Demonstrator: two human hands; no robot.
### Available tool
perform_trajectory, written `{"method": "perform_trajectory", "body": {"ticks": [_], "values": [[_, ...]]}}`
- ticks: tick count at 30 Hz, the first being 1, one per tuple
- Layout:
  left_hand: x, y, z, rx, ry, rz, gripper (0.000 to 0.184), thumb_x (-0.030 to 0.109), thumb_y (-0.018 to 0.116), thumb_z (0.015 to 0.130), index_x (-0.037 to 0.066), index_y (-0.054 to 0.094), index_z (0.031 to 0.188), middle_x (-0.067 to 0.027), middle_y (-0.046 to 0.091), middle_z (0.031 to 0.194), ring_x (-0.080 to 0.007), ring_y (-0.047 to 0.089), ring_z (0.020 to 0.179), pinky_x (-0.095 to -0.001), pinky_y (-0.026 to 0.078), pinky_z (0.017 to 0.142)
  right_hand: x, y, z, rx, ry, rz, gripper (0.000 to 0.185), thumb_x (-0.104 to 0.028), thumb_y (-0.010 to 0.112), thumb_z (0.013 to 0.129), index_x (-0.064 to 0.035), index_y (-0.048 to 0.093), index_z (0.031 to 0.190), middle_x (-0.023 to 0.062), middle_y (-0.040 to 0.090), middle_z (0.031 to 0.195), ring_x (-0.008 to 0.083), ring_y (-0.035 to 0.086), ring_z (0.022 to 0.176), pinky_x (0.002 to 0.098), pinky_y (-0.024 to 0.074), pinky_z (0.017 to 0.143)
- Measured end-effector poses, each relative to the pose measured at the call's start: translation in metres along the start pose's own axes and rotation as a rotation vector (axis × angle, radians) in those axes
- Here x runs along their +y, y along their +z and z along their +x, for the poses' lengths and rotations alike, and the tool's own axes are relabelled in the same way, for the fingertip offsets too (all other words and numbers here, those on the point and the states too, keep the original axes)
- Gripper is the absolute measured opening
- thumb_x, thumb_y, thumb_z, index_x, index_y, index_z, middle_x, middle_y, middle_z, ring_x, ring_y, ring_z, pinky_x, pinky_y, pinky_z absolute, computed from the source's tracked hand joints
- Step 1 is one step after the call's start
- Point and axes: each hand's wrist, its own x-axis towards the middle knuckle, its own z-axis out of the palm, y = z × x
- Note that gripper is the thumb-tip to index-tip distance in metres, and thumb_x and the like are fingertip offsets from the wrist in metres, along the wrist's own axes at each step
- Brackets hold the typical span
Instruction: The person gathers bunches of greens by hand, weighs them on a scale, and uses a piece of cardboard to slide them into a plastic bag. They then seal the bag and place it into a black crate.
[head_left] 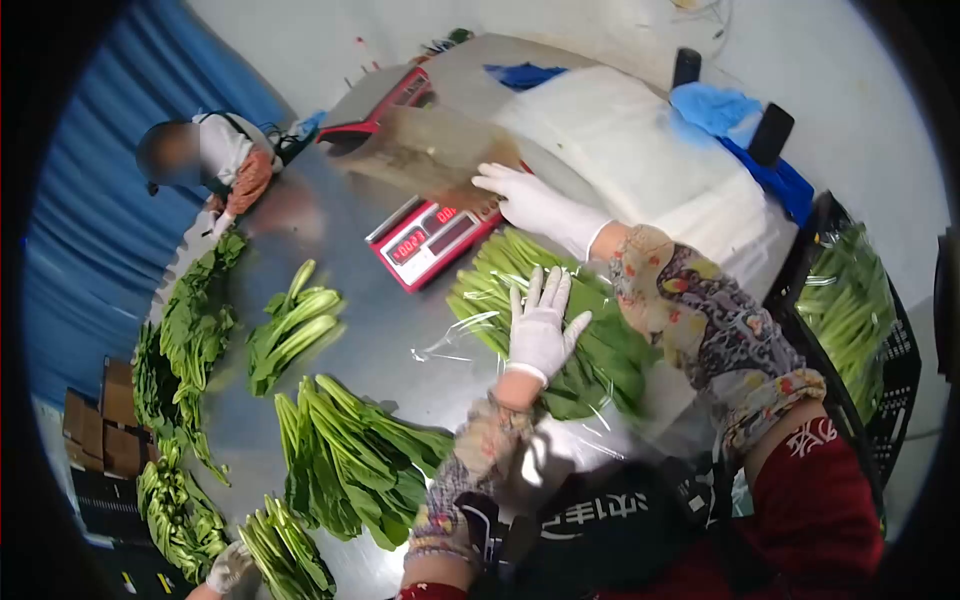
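Film-wrapped greens (604,352), red scale (432,243) seemingly reading 0.023, white-lettered black apron (585,545)

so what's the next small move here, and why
I'd probably draw the loose edge of the film in over the stems with the right hand: it juts out crumpled onto the table, the left hand lies flat on the greens, and the right is open by the scale.

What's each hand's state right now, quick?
Left hand: open, palm down on the film-wrapped greens.
Right hand: open, over the red scale; contact can't be told.
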Motion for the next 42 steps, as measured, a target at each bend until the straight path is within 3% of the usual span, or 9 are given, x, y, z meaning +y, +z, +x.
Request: {"method": "perform_trajectory", "body": {"ticks": [7,11,13,17,32,35,37,41,42], "values": [[-0.029,-0.02,0.018,-0.035,0.241,-0.033,0.054,0.036,0.06,0.085,0.008,0.049,0.13,-0.0144,0.046,0.135,-0.0334,0.036,0.13,-0.0483,0.025,0.108,-0.073,-0.116,-0.114,-0.129,0.32,0.353,0.027,-0.022,0.057,0.088,0.0011,0.066,0.098,0.014,0.067,0.087,0.0234,0.064,0.083,0.0325,0.0493,0.077],[0.029,-0.055,-0.071,0.319,-0.496,-0.61,0.028,0.026,0.059,0.09,0.0,0.062,0.101,-0.0138,0.068,0.093,-0.0233,0.066,0.084,-0.0304,0.052,0.071,-0.084,-0.147,-0.204,-0.129,0.652,0.519,0.039,-0.035,0.061,0.086,-0.0004,0.067,0.069,0.0055,0.061,0.056,0.0126,0.057,0.05,0.0244,0.0471,0.054],[0.05,-0.073,-0.124,0.001,-0.859,-0.886,0.037,0.034,0.054,0.094,-0.001,0.061,0.084,-0.01,0.068,0.073,-0.0152,0.063,0.058,-0.0236,0.047,0.051,-0.105,-0.167,-0.238,-0.247,0.847,0.265,0.043,-0.037,0.063,0.084,-0.0019,0.064,0.061,0.0049,0.055,0.048,0.0122,0.051,0.04,0.023,0.0443,0.047],[0.089,-0.054,-0.195,-0.835,-0.961,-1.238,0.052,0.046,0.044,0.096,-0.002,0.063,0.084,-0.0114,0.068,0.072,-0.0122,0.056,0.049,-0.021,0.04,0.045,-0.134,-0.168,-0.298,-0.245,0.702,0.588,0.026,-0.019,0.066,0.083,-0.0008,0.068,0.065,0.0046,0.062,0.055,0.0092,0.059,0.054,0.0215,0.0445,0.053],[0.138,-0.05,-0.195,-0.727,-0.792,-1.491,0.04,0.025,0.037,0.1,-0.006,0.061,0.097,-0.0194,0.068,0.092,-0.0259,0.068,0.081,-0.0299,0.055,0.069,-0.168,-0.082,-0.376,-0.337,-0.345,-0.023,0.008,-0.022,0.06,0.075,-0.0139,0.06,0.076,0.0031,0.054,0.077,0.0226,0.055,0.079,0.0331,0.044,0.068],[0.122,-0.063,-0.204,-0.666,-0.921,-1.424,0.038,0.025,0.04,0.098,-0.007,0.06,0.098,-0.0209,0.067,0.089,-0.0279,0.068,0.083,-0.0298,0.054,0.068,-0.166,-0.132,-0.377,-0.854,-0.05,-0.318,0.005,-0.02,0.058,0.076,-0.0154,0.06,0.078,0.0042,0.054,0.076,0.0228,0.057,0.081,0.0367,0.0464,0.064],[0.093,-0.083,-0.217,-0.704,-0.889,-1.334,0.036,0.027,0.048,0.095,-0.007,0.061,0.099,-0.0198,0.068,0.089,-0.0246,0.068,0.076,-0.0262,0.052,0.06,-0.097,-0.161,-0.494,-0.717,0.132,-0.653,0.053,-0.021,0.063,0.072,-0.0233,0.056,0.124,0.0057,0.063,0.082,0.027,0.064,0.075,0.04,0.0499,0.057],[0.053,-0.12,-0.25,-0.348,-0.993,-1.498,0.037,0.029,0.055,0.093,-0.007,0.064,0.093,-0.0165,0.068,0.08,-0.0181,0.063,0.056,-0.0243,0.048,0.055,-0.054,-0.195,-0.56,-0.329,0.561,-0.497,0.039,-0.019,0.06,0.078,-0.011,0.06,0.117,0.0143,0.066,0.099,0.0284,0.065,0.09,0.0351,0.0518,0.076],[0.03,-0.115,-0.256,-0.367,-0.913,-1.417,0.032,0.024,0.057,0.091,-0.006,0.062,0.098,-0.0172,0.068,0.086,-0.0216,0.065,0.065,-0.0275,0.05,0.062,-0.065,-0.21,-0.536,-0.879,0.812,-0.756,0.033,-0.018,0.062,0.078,-0.0119,0.064,0.11,0.014,0.066,0.096,0.0297,0.065,0.089,0.0358,0.0517,0.074]]}}
